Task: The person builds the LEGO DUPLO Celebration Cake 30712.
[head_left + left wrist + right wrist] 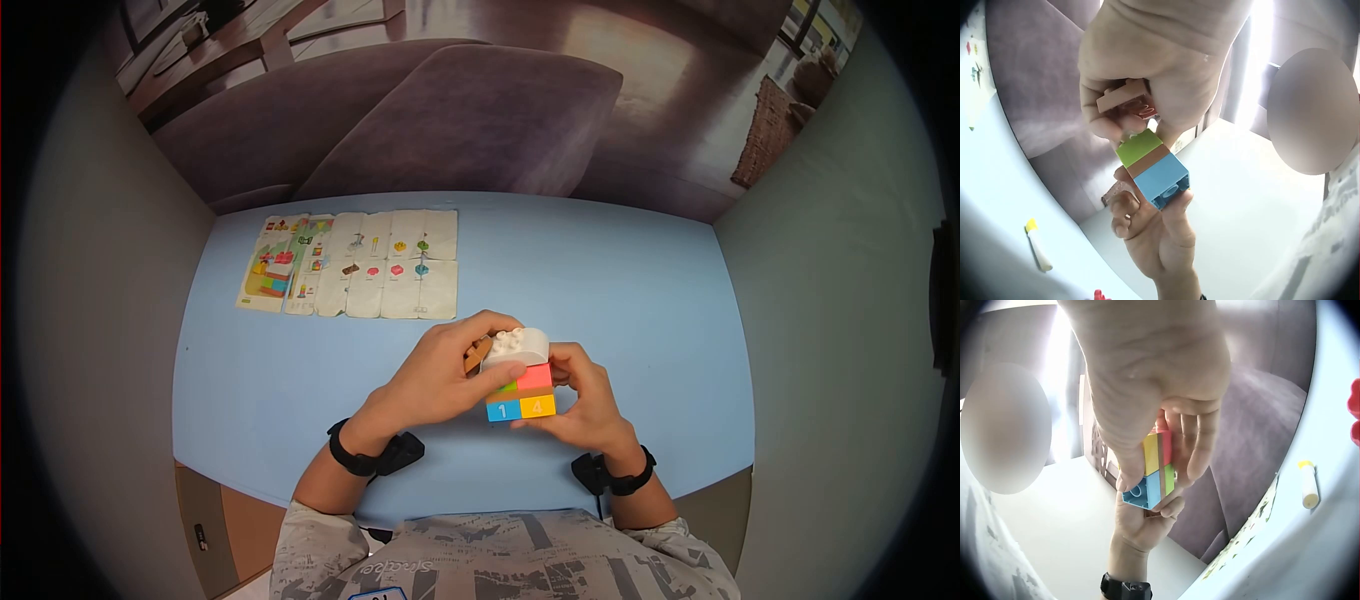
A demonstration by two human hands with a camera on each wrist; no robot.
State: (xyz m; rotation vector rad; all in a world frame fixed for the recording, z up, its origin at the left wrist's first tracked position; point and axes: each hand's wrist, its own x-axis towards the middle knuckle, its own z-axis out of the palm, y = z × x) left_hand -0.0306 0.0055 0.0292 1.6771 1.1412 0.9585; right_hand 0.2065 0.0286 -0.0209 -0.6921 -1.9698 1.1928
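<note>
Both hands hold a small stack of building bricks above the table. At its bottom are a blue brick (pixel 503 410) marked 1 and a yellow brick (pixel 538 407) marked 4. A thin brown layer (pixel 1149 160) separates them from a green brick (pixel 1139 148) and a pink brick (pixel 537 376). On top sits a white brick (pixel 530 346) with a rounded end and studs. My left hand (pixel 440 368) pinches the upper part, thumb across the front, with a loose brown brick (pixel 476 353) tucked in its fingers. My right hand (pixel 590 408) grips the stack's right side and underside.
An unfolded instruction sheet (pixel 400 290) lies at the table's back left. A white candle-shaped piece with a yellow tip (pixel 1038 249) and a red piece (pixel 1355 403) lie on the table. Grey side walls (pixel 830 330) flank the blue table (pixel 640 270).
</note>
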